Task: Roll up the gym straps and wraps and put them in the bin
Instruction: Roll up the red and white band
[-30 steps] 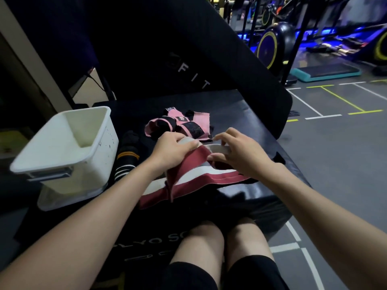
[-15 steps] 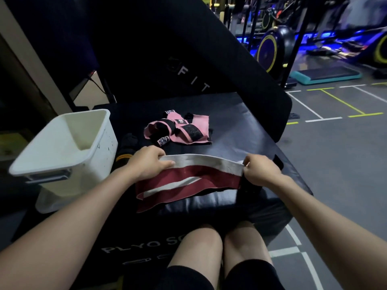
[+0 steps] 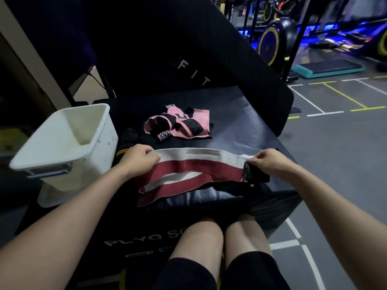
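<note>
A red and white striped wrap point(image 3: 196, 168) lies stretched sideways across the front of the black plyo box point(image 3: 240, 126). My left hand point(image 3: 137, 160) pinches its left end. My right hand point(image 3: 270, 162) pinches its right end, where a dark patch hangs down. Behind the wrap a crumpled pink and black strap point(image 3: 184, 125) lies on the box. A black wrap with white and orange stripes point(image 3: 125, 143) lies beside the bin, partly hidden by my left hand. The white plastic bin point(image 3: 62, 147) stands at the left edge of the box, open and tilted.
A tall black pad point(image 3: 188, 59) leans up behind the box. My bare knees point(image 3: 219, 239) press against the box front. Grey gym floor with white and yellow lines point(image 3: 335, 143) lies to the right, with machines and a teal step platform point(image 3: 328, 68) beyond.
One second ago both hands were close together over the bunched wrap. They have since moved apart and pulled the wrap flat and straight across the box.
</note>
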